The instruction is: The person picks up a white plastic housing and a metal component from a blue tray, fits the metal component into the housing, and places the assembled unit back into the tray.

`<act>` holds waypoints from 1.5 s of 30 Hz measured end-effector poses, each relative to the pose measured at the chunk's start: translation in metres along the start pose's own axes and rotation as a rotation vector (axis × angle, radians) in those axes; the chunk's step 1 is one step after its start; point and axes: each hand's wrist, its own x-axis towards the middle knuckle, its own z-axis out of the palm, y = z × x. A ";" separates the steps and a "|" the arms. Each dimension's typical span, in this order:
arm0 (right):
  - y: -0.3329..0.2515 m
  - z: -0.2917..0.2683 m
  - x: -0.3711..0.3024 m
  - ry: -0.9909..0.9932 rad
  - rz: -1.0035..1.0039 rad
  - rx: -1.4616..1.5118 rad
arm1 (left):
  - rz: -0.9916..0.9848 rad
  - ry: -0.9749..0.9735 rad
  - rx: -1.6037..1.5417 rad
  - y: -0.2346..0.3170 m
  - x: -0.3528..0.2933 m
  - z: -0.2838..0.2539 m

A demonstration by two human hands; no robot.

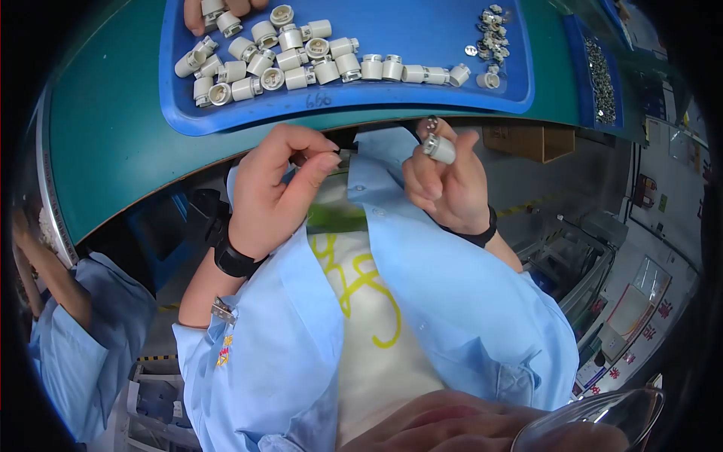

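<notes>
Right grip: my right hand (454,181) is palm up, fingers curled, holding one white cylinder (441,150); narrow hold, toward the fingertips.
Cylinder position: in that grip, on the near side of the green table (113,154) edge, clear of the blue tray (422,96) beyond it.
Metal bit: a small shiny piece (432,125) at a fingertip, just beyond the cylinder; cannot tell if the two are joined.
Left grip: my left hand (279,181) is well to the left of the cylinder, thumb and forefinger tips nearly together; cannot tell if anything is pinched there.
Drop risk: the cylinder could roll out if my fingers slacken, I judge, its round side giving little to catch; beneath would be lap or floor rather than tray.
Loss risk: the metal bit, if loose, could slip off the fingertip with a small tilt of the hand.
Cylinder look: short, matt white body; notched, metal-fitted end turned away to the left of the grip, plain end nearer my palm.
Tray load: similar white parts (294,59) heaped beyond and left of my right grip; small metal pieces (493,38) clustered beyond and right.
</notes>
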 end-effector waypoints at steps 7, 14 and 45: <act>0.001 0.028 0.014 -0.190 0.029 0.005 | -0.092 -0.146 -0.074 0.033 0.018 0.012; 0.009 0.034 0.022 -0.234 -0.042 -0.012 | -0.027 -0.002 -0.073 0.023 0.016 0.019; 0.013 0.048 0.022 -0.147 -0.130 -0.031 | -0.056 0.114 -0.292 0.030 0.014 0.019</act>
